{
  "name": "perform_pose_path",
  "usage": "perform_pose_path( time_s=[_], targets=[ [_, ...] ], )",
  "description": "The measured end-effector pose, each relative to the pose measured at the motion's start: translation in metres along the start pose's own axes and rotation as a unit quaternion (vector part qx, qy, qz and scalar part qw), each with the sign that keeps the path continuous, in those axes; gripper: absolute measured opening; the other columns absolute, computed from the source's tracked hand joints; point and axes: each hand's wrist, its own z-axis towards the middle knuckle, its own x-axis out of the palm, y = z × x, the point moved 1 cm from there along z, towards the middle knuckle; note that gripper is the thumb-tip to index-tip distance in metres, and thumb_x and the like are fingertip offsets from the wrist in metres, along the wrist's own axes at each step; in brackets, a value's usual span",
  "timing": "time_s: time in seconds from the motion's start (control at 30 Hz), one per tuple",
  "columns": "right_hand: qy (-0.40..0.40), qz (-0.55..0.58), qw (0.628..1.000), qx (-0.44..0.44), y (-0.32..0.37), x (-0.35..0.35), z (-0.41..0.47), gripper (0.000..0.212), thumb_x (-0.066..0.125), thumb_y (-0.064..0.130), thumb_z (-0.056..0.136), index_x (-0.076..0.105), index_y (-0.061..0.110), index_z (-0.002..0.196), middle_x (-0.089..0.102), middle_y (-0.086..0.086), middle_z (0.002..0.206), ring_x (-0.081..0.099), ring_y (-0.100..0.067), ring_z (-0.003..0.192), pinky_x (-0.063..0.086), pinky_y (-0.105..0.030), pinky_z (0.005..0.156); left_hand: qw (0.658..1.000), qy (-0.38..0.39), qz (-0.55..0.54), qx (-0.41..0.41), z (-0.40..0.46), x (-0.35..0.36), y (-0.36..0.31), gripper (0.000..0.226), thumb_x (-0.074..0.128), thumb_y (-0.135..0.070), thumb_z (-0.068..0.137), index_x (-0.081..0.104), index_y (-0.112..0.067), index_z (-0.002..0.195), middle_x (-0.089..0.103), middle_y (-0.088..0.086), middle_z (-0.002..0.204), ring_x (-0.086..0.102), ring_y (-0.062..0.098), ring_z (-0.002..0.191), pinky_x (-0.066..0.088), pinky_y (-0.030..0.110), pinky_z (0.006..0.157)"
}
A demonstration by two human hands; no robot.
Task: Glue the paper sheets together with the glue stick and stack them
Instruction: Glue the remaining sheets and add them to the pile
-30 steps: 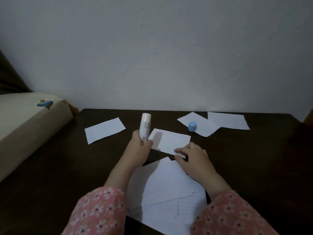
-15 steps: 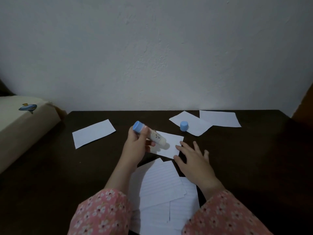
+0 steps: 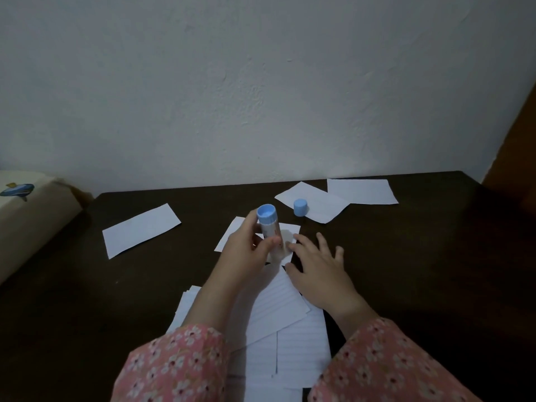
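Observation:
My left hand (image 3: pixel 246 250) grips the white glue stick (image 3: pixel 268 224) with its blue base up and its tip down on a small white paper sheet (image 3: pixel 232 236) at the table's middle. My right hand (image 3: pixel 319 268) lies flat, fingers spread, pressing that sheet's right edge. The blue cap (image 3: pixel 300 207) stands on another sheet (image 3: pixel 322 206) behind. A pile of lined sheets (image 3: pixel 278 314) lies under my forearms near the front edge.
One loose sheet (image 3: pixel 140 230) lies at the left and another (image 3: pixel 361 191) at the back right of the dark table (image 3: pixel 435 256). A beige padded object (image 3: pixel 32 216) borders the table's left side. A white wall rises behind.
My left hand turned the glue stick from upright to tip-down and brought it onto the small sheet. My right hand spread its fingers flat on the sheet's edge.

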Motion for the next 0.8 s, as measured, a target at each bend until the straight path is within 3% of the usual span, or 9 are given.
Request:
perform_pose_path(
  time_s=[0.3,0.43,0.53,0.8],
  targets=[
    [0.013,0.011,1.000,-0.001,-0.0003,0.0000,0.0000,0.056,0.043,0.046,0.097,0.027,0.034,0.150,0.007,0.013,0.161,-0.011,-0.022,0.148,-0.008,-0.056,0.114,1.000,0.020,0.010,0.005,0.0017,0.0074,-0.0020,0.053,0.061,-0.024,0.092,0.037,-0.037,0.137,0.050,-0.021,0.096,0.056,0.005,0.081,0.046,0.018,0.068],
    [0.008,0.016,1.000,0.000,0.0006,-0.0005,-0.0002,0.051,0.035,0.044,0.100,0.028,0.035,0.149,0.009,0.012,0.161,-0.010,-0.022,0.148,-0.008,-0.056,0.114,1.000,0.029,0.003,0.007,0.0017,0.0084,-0.0003,0.052,0.060,-0.026,0.092,0.036,-0.040,0.137,0.051,-0.019,0.099,0.056,0.004,0.081,0.043,0.015,0.065],
    [0.003,0.005,1.000,0.000,0.0020,-0.0013,-0.0005,0.047,0.026,0.042,0.103,0.027,0.036,0.149,0.010,0.012,0.161,-0.008,-0.022,0.149,-0.005,-0.057,0.115,0.999,0.034,-0.003,-0.002,0.0025,0.0084,0.0016,0.055,0.060,-0.026,0.093,0.034,-0.042,0.139,0.051,-0.021,0.100,0.056,0.004,0.081,0.042,0.015,0.065],
    [0.002,-0.007,1.000,0.010,0.0042,-0.0017,-0.0004,0.045,0.030,0.037,0.102,0.028,0.035,0.147,0.009,0.012,0.161,-0.007,-0.022,0.149,-0.003,-0.056,0.116,0.998,0.049,-0.022,-0.017,0.0074,0.0083,0.0045,0.058,0.058,-0.027,0.094,0.030,-0.042,0.143,0.050,-0.011,0.110,0.054,0.007,0.090,0.043,0.019,0.071]
  ],
)
